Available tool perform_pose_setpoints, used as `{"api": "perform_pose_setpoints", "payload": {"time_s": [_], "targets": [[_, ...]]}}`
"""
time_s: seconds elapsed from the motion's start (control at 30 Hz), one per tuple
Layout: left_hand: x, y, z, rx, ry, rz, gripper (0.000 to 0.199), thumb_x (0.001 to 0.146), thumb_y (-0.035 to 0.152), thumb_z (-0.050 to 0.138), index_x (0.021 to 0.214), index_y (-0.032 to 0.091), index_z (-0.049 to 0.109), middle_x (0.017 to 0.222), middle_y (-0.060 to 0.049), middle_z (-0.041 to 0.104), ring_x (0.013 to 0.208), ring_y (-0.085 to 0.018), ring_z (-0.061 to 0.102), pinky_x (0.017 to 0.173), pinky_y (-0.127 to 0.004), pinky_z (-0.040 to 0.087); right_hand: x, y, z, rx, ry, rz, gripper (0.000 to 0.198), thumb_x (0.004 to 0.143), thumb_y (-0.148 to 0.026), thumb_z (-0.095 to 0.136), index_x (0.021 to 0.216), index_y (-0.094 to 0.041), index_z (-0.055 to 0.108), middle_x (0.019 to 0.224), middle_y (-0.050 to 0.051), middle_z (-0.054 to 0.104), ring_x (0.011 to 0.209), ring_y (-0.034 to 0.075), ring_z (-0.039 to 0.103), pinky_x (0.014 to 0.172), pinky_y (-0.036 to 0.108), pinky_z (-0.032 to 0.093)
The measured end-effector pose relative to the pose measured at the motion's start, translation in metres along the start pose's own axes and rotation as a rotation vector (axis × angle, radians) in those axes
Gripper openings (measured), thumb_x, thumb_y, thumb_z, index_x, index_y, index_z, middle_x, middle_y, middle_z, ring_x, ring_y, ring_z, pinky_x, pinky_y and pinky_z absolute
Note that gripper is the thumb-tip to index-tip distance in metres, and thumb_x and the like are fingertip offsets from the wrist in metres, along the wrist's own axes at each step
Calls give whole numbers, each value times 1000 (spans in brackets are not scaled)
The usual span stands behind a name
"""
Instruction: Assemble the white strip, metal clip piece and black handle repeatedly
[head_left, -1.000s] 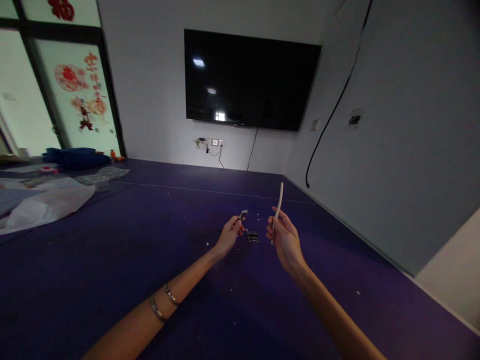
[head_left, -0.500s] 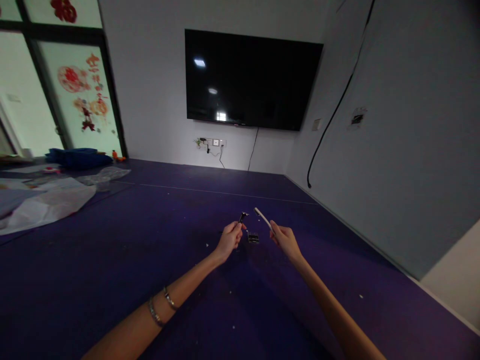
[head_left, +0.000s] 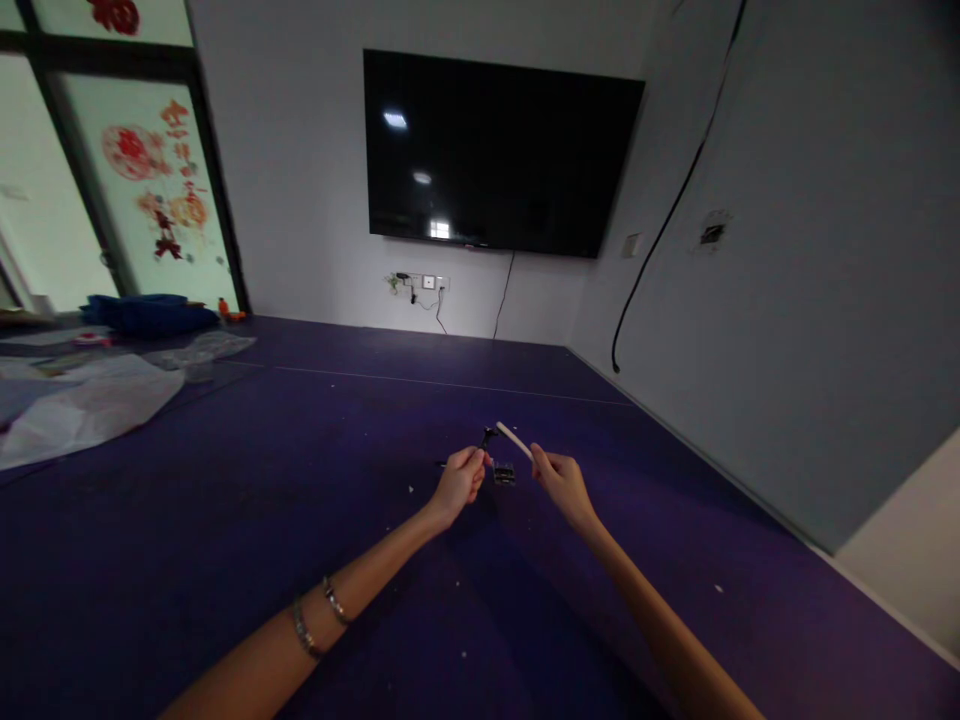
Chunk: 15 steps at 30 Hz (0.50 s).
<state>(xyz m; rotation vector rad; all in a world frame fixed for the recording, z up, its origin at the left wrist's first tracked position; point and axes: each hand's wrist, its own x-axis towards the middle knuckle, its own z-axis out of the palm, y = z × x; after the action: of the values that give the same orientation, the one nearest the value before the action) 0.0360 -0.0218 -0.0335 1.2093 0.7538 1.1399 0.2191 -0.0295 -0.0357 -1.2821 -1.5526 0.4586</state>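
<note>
My left hand (head_left: 457,484) is closed around the dark handle of what looks like a razor (head_left: 489,436), its short crosswise head pointing up and away from me. Between the fingers of my right hand (head_left: 562,486) is a slim white toothbrush (head_left: 514,439), tilted up to the left. The brush's tip is at the razor's head; whether they touch I cannot tell. A small dark rectangular piece (head_left: 504,475) lies on the purple surface (head_left: 360,590) between and just below my hands. Its details are too small to make out.
Crumpled clear plastic (head_left: 112,400) and a blue bundle (head_left: 150,314) lie at the far left. A television (head_left: 502,155) hangs on the back wall above sockets with cords. A black cable (head_left: 664,230) dangles along the right wall. Small white scraps dot the surface.
My right hand has moved the toothbrush slightly left, bringing its tip to the razor's head from a small gap away. My left hand stays nearly in place.
</note>
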Motion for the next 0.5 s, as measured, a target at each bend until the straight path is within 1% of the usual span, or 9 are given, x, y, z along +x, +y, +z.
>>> {"api": "perform_pose_setpoints", "payload": {"time_s": [0.2,0.27,0.37,0.5], "targets": [[-1,1,1,-39,-3,-12,27,79,42,51,72,16,48,47,9,28,34,-2,19,32,-14,11,-3,4,2,28,35,12,51,80,-55,40,48,-16,48,43,-2,38,43,10,35,45,23,23],[-3,1,1,-76,-26,-36,26,80,40,50,72,16,48,47,9,28,33,-2,18,31,-13,10,-3,2,2,37,52,6,50,80,-54,40,49,-16,48,44,-2,38,43,10,34,45,23,23],[-7,3,4,-204,-97,-121,24,82,38,48,72,16,48,46,9,26,33,-2,16,31,-13,9,-4,-2,4,44,60,-4,49,80,-53,40,49,-16,48,44,-2,37,44,10,34,45,23,23],[-13,7,7,-418,-232,-285,22,85,34,43,74,15,47,46,10,23,32,-2,13,30,-13,8,-8,0,8,32,74,-2,49,80,-54,40,49,-16,48,44,-2,37,44,10,34,45,23,24]]}}
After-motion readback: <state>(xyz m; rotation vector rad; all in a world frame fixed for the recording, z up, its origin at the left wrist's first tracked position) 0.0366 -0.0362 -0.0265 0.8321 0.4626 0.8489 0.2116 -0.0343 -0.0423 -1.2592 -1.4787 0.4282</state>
